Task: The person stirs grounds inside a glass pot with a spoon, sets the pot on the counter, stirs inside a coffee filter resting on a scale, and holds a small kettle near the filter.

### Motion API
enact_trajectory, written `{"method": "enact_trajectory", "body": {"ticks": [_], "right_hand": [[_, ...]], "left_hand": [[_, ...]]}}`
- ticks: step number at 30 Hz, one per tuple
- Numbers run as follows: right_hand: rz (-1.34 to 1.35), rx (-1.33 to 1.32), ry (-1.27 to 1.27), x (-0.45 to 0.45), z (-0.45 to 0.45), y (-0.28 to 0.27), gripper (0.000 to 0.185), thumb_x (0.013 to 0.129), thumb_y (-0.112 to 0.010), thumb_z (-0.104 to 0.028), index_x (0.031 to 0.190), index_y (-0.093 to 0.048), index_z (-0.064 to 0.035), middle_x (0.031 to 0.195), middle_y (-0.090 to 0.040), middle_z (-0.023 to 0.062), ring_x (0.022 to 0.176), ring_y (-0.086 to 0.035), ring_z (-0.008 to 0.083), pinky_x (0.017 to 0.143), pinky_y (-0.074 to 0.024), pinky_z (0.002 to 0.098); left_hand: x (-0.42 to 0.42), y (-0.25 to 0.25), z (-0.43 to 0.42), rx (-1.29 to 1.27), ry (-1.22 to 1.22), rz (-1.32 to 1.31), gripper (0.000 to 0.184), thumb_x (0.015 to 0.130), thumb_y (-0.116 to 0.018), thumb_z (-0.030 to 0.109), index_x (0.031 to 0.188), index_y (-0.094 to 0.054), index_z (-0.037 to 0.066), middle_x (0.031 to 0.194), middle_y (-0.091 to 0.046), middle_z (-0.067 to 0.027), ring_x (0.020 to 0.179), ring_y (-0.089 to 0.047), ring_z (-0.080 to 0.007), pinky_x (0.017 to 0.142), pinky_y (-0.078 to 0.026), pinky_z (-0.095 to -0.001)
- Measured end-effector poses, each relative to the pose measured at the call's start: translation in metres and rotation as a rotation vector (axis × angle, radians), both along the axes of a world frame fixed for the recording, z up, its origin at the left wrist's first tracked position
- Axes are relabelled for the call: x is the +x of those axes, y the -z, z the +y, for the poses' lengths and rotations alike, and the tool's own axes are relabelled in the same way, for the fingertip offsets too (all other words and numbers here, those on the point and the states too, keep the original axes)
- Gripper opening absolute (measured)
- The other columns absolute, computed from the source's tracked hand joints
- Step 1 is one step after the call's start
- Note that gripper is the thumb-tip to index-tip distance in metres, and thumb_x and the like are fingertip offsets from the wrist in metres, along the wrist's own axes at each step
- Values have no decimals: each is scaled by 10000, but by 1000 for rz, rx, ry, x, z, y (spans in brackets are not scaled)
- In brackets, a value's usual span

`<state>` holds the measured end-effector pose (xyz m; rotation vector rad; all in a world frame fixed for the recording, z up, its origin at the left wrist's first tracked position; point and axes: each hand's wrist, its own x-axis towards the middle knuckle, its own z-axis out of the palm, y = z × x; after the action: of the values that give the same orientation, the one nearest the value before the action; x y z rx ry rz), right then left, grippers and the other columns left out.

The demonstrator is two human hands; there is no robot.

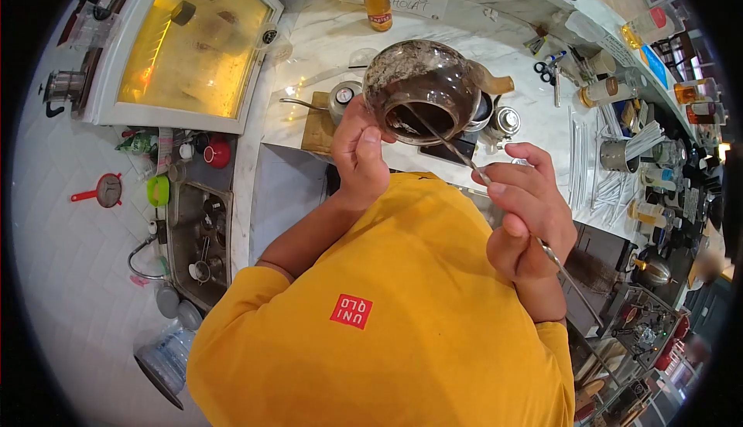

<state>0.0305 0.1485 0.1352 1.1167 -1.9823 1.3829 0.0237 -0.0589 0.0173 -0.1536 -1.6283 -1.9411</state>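
"Where's the pot (457, 79)?"
"Aloft, above the near edge of the bench (534, 129), mouth facing the yellow shirt (433, 257). Left hand (362, 160) closed on its side; right hand (534, 210) holding a twisted metal rod (551, 253) that reaches inside."
"Handling?"
"Rigid, glossy; probably slick, breakable, moderately heavy. I'd cradle the belly, not trust the stubby side piece (497, 84) alone."

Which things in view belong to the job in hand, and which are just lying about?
In the job:
pot, held in the left hand
metal rod, held in the right hand, reaching into the pot's mouth

Apparently just lying about:
bottle
scissors
straws
red strainer
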Motion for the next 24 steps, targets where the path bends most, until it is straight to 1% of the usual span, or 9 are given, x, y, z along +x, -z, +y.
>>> {"method": "enact_trajectory", "body": {"ticks": [4, 6, 9, 12, 16, 19, 22, 24], "right_hand": [[-10, -7, -22, 0, -4, 0, 204, 1041, -583, -184, 1041, -629, 14, 880, -692, 169, 757, -698, 283, 886, -527, 542], [-16, 0, -51, -1, -1, -1, 203, 1044, -575, -182, 1032, -629, 13, 882, -692, 169, 755, -697, 282, 887, -526, 542], [-62, 62, -15, -2, 5, -8, 321, 1114, -399, -292, 1079, -555, -13, 834, -697, 196, 741, -710, 294, 905, -512, 582], [-51, 37, 39, -12, 5, -9, 332, 1116, -388, -288, 1080, -560, -7, 825, -694, 199, 745, -713, 296, 907, -509, 589], [19, -30, 43, -25, -4, -1, 161, 1042, -557, -138, 1064, -602, 15, 885, -694, 158, 780, -702, 294, 882, -530, 547], [-7, -7, 19, -25, -6, 2, 170, 1038, -572, -151, 1042, -611, 15, 867, -692, 154, 778, -706, 297, 869, -531, 550], [-63, 93, -11, -20, -3, -6, 295, 1108, -420, -275, 1060, -542, -10, 818, -688, 183, 743, -712, 293, 901, -512, 588], [-84, 71, -23, -17, 2, -8, 315, 1108, -413, -308, 1067, -538, -22, 841, -693, 178, 736, -709, 293, 893, -515, 588]], "left_hand": [[-3, -7, 1, 71, 18, -64, 286, 978, -457, 190, 776, -534, 2, 954, -569, -131, 827, -515, -172, 727, -421, -304], [-7, -4, -2, 47, 18, -43, 283, 976, -457, 184, 773, -533, 3, 959, -573, -138, 836, -521, -182, 739, -426, -311], [-15, -1, -4, 29, 29, -21, 280, 971, -462, 178, 764, -534, 3, 955, -575, -143, 848, -525, -192, 753, -430, -320], [-23, 0, -2, 29, 31, 3, 280, 966, -466, 174, 753, -534, 6, 937, -573, -143, 854, -524, -196, 754, -430, -324], [-29, -1, 0, 4, 21, 20, 281, 964, -470, 172, 741, -527, 11, 923, -566, -145, 853, -519, -198, 747, -427, -325], [-29, 4, -3, 49, 41, -12, 288, 970, -472, 180, 739, -520, 13, 919, -556, -143, 848, -516, -194, 742, -425, -323], [-28, 10, -8, 103, 75, -29, 300, 977, -474, 191, 736, -512, 16, 907, -543, -135, 830, -510, -191, 736, -421, -320], [-30, 11, -9, 103, 76, -21, 308, 979, -478, 201, 737, -512, 14, 907, -542, -133, 818, -511, -193, 734, -419, -319]]}}
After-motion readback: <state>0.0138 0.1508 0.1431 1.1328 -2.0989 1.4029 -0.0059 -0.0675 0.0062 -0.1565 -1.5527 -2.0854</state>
